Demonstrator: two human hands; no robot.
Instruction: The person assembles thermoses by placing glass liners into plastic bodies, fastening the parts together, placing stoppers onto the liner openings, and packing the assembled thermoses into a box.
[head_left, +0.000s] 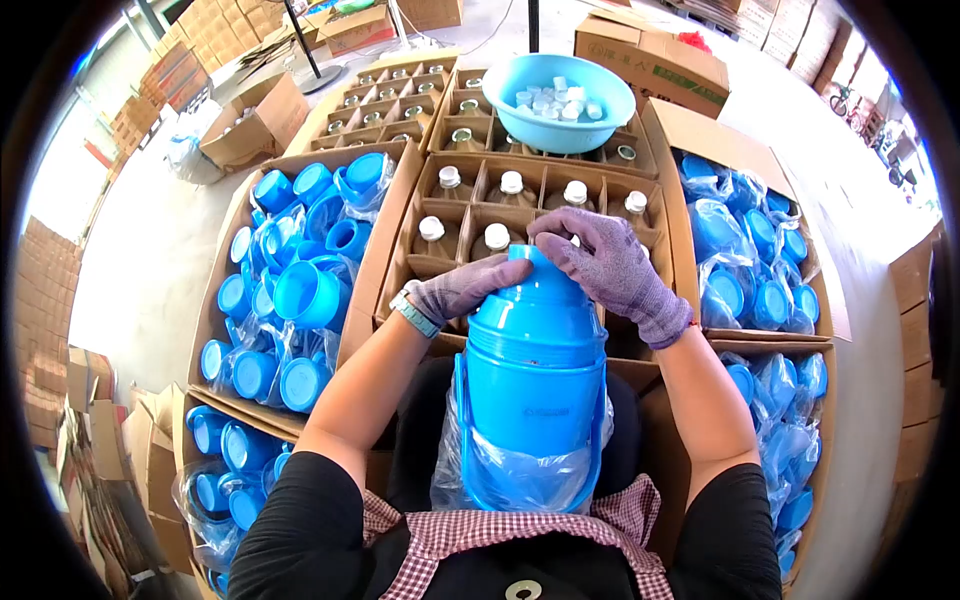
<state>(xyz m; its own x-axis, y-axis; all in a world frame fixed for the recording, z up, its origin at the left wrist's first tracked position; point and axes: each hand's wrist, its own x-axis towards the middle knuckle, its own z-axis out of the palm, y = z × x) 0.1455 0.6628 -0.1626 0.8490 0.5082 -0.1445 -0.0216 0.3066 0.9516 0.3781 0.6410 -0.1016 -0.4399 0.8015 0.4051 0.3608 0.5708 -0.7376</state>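
A large blue jug with a carrying handle stands upright between my knees, its lower part wrapped in clear plastic. My left hand, in a purple-grey glove, has its fingers and thumb closed on the left side of the jug's narrow top. On the right, my right hand, gloved too, is bent in a pinch over the top opening; what its fingertips hold, if anything, is hidden. Just beyond the hands, white-capped bottles stand in a divided carton.
Cartons of blue jugs and cups flank me on the left, with more blue jugs on the right. A light blue basin of small translucent caps rests on the cartons ahead. Behind it is a closed cardboard box.
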